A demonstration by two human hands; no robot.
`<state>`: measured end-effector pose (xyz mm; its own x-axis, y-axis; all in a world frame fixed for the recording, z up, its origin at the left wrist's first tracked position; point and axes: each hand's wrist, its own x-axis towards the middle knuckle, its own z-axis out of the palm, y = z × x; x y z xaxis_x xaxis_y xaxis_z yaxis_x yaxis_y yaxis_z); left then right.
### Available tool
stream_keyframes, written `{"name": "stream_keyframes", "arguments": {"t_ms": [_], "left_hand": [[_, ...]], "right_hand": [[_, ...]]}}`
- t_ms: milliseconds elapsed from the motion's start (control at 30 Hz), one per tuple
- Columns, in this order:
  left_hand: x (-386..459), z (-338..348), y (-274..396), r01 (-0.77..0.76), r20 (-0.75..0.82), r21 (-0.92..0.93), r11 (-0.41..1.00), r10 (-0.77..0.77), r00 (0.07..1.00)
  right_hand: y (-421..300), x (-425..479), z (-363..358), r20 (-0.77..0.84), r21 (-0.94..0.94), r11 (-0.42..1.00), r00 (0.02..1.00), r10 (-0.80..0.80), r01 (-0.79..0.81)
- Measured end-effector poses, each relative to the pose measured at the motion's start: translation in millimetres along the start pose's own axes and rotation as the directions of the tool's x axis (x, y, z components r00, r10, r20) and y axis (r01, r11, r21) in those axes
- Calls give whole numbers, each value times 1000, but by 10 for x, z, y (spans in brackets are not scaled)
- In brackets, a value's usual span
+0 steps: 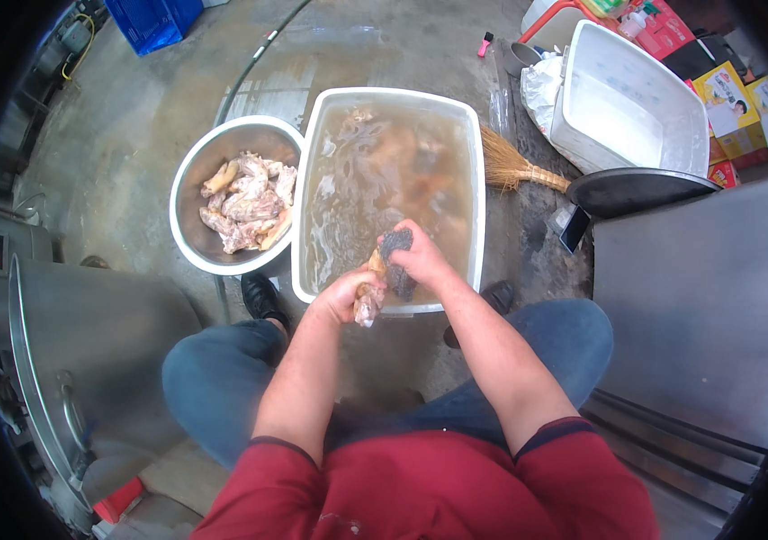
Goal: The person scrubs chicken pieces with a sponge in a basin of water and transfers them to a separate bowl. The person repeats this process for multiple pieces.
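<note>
Over the near side of a white plastic tub (389,309), my left hand (346,291) grips a piece of raw meat on the bone (369,305), perhaps a trotter or foot. My right hand (421,256) holds a grey mesh scouring pad (396,243) against the upper end of that piece. Murky brown water (384,169) fills the tub, with blurred pieces under its surface. Left of the tub, touching or nearly touching it, is a round steel basin (188,196) with several pale pieces of meat (249,202) in it.
A straw broom (515,165) lies right of the tub, near a phone (574,228). Behind stands another white tub (616,101). A large steel pot (120,324) is at my left, a steel cabinet (687,290) at my right. A hose (249,71) crosses the wet floor.
</note>
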<state>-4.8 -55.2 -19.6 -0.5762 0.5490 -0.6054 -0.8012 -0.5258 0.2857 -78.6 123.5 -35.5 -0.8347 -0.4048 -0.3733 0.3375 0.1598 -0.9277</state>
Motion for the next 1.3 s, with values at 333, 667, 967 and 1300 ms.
{"name": "stream_keyframes", "arguments": {"t_ms": [333, 667, 967, 1300], "left_hand": [[21, -5, -64, -97, -89, 57, 994, 102, 991], [99, -125, -76, -2, -55, -47, 999, -1, 999], [34, -47, -19, -278, 21, -7, 961, 278, 960], [33, -65, -35, -149, -65, 42, 988, 152, 986]], "right_hand": [[-232, -76, 230, -56, -217, 974, 995, -82, 68], [225, 395, 14, -448, -276, 961, 881, -150, 23], [447, -30, -178, -126, -890, 435, 991, 48, -134], [-227, -29, 192, 65, -189, 978, 995, -74, 86]]}}
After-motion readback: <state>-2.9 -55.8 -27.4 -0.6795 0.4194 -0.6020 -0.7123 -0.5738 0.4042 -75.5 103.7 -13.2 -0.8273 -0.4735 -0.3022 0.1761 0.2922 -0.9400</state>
